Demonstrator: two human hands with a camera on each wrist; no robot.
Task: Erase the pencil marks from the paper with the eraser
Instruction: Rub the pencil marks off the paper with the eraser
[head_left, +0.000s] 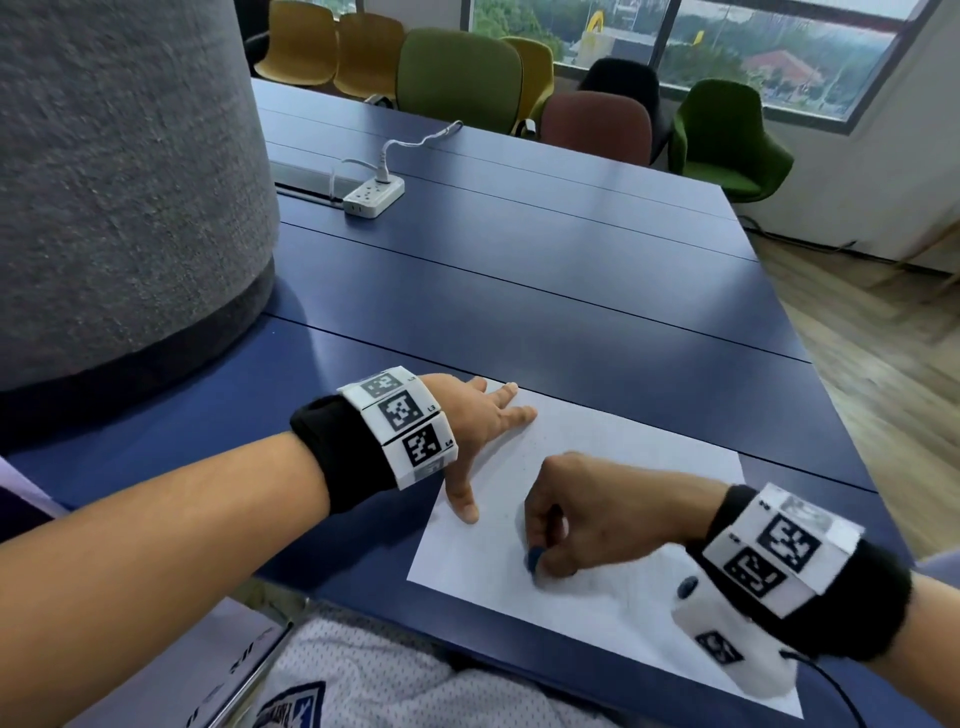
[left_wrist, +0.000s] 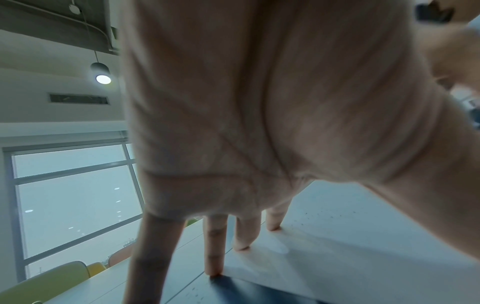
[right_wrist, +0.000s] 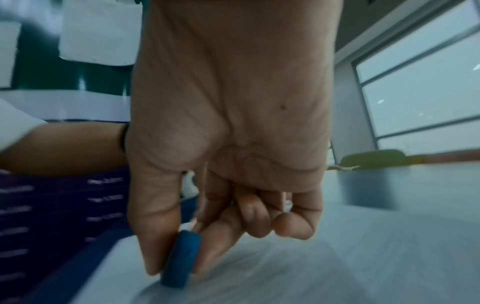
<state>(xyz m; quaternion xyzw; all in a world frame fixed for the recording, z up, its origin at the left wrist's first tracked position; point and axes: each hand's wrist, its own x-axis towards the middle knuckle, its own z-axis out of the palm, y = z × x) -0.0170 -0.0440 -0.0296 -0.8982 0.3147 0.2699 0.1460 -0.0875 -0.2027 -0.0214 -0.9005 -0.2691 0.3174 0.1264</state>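
Blue eraser (right_wrist: 182, 260) pinched betw. thumb and forefinger of right hand (head_left: 582, 512), low centre-right of head view, bottom edge down on white paper (head_left: 613, 525); other fingers curled in, holding nothing. Left hand (head_left: 470, 431) spread flat, mid-frame, fingers straight and pressing the paper's upper-left corner area, thumb angled down toward lower centre; nothing gripped, only pinning. Left wrist view: fingertips (left_wrist: 240, 244) planted at the sheet's edge, at least one on the dark blue table (head_left: 545, 270) just off the sheet. Pencil marks: too faint to pick out; only fine dark specks (left_wrist: 311, 218) scattered on the sheet near the left fingers, prob. eraser crumbs, can't tell for sure. Judging: rubbing under way, amount left unknown. Risks from here: sheet held at one corner only, lower right free w/ the right forearm over it, so a hard stroke toward the pinned hand could buckle or crease the paper; stroke away could drag or tear it. Eraser on its narrow edge, so too much tilt could roll it out of the pinch. Crumbs under the eraser could smear graphite rather than lift it. Power strip (head_left: 374, 196) upper centre, well apart, no concern.
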